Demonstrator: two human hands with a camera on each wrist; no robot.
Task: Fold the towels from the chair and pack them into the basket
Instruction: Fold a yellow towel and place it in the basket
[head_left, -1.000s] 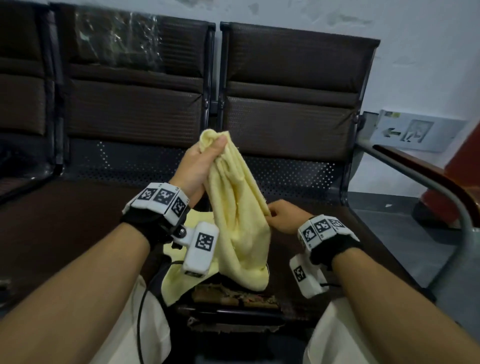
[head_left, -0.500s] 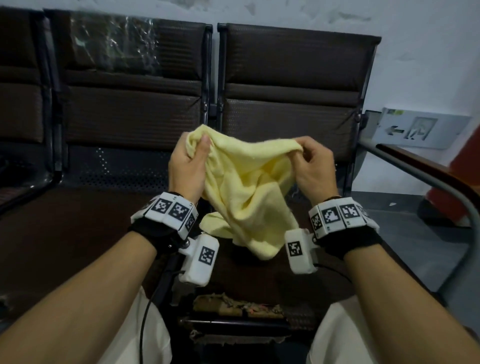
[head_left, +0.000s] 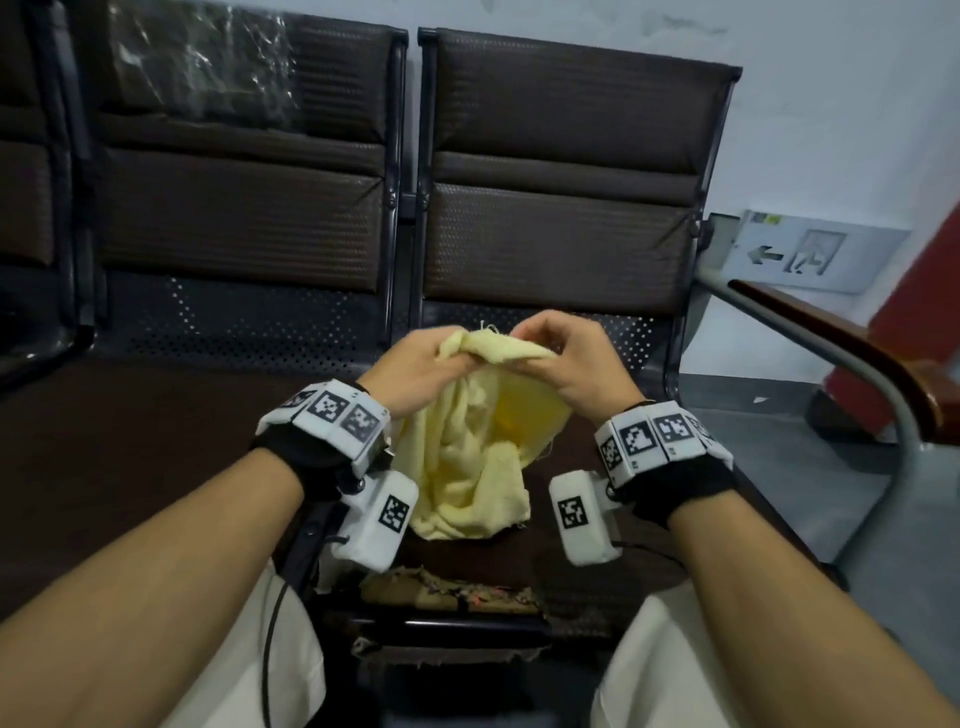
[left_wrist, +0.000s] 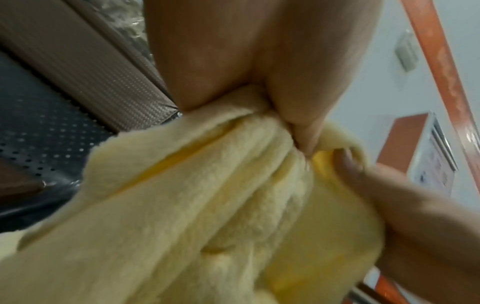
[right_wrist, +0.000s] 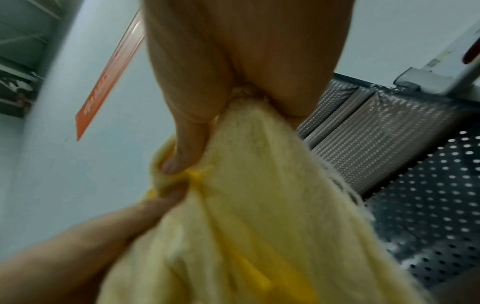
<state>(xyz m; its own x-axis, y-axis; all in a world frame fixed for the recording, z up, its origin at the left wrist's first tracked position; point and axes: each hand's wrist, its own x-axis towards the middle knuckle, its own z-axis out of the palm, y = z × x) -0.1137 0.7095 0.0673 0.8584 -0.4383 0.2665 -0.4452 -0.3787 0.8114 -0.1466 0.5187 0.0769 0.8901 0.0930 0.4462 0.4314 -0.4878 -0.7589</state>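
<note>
A pale yellow towel (head_left: 467, 467) hangs bunched in front of me, above the dark brown chair seat (head_left: 156, 441). My left hand (head_left: 415, 369) grips its top edge on the left, and my right hand (head_left: 561, 364) pinches the same edge close beside it. The rest of the cloth droops in loose folds between my wrists. In the left wrist view my fingers (left_wrist: 298, 102) clamp a gathered fold of the towel (left_wrist: 194, 205). In the right wrist view the thumb and fingers (right_wrist: 187, 144) pinch the towel (right_wrist: 246, 205). No basket is in view.
A row of dark brown padded chairs (head_left: 561, 171) stands against a pale wall. A metal armrest with a wooden top (head_left: 831, 358) curves down at the right. The seat's frayed front edge (head_left: 452, 597) lies between my knees.
Both hands have come lower and closer together, so the top edge that was stretched between them half a second ago is now gathered. One second ago only my left hand held the towel up.
</note>
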